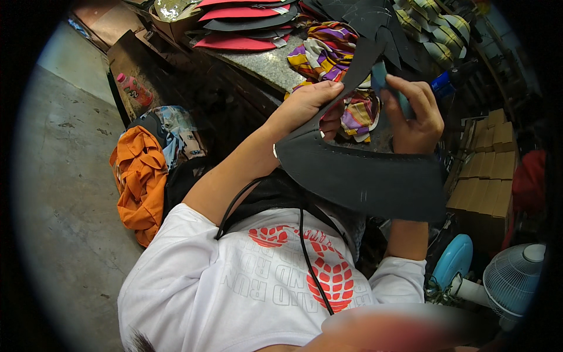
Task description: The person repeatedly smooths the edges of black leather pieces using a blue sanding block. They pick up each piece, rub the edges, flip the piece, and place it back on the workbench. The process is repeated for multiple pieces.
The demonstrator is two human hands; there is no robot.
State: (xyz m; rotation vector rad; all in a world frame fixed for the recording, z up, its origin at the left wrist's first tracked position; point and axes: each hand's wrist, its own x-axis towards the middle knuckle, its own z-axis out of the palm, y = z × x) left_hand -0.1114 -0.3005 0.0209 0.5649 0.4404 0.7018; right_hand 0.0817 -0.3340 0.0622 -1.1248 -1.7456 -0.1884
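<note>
Landmark: the curved black sheet piece, thin and matte with a row of small marks along its inner edge (363, 176), held up over the lap in front of the white T-shirt (281, 293). Left hand (319, 97) pinches its narrow band, thumb on the near face, fingers behind. Right hand (417, 114), just right of the band, pinches a flat blue-green block (380, 76) between thumb and fingers. Block lies close by the band's inner edge; contact cannot be told.

Technique (judgement): work looks like edge treatment. Grip close to the stretch being worked so the band does not flex; keep the block at a constant angle, light strokes, following the curve; turn the piece, not the wrist.

Counts: black piece, 1; block, 1. Beyond the piece, on the grey speckled table (258, 63): patterned purple-and-yellow cloth, 1 bundle (328, 50); red-faced sheets, at least 3, stacked (246, 41). Left of it: pink bottle, 1 (135, 89); orange cloth, 1 heap (141, 170). Lower right of it: white-caged fan, 1 (516, 278).
</note>
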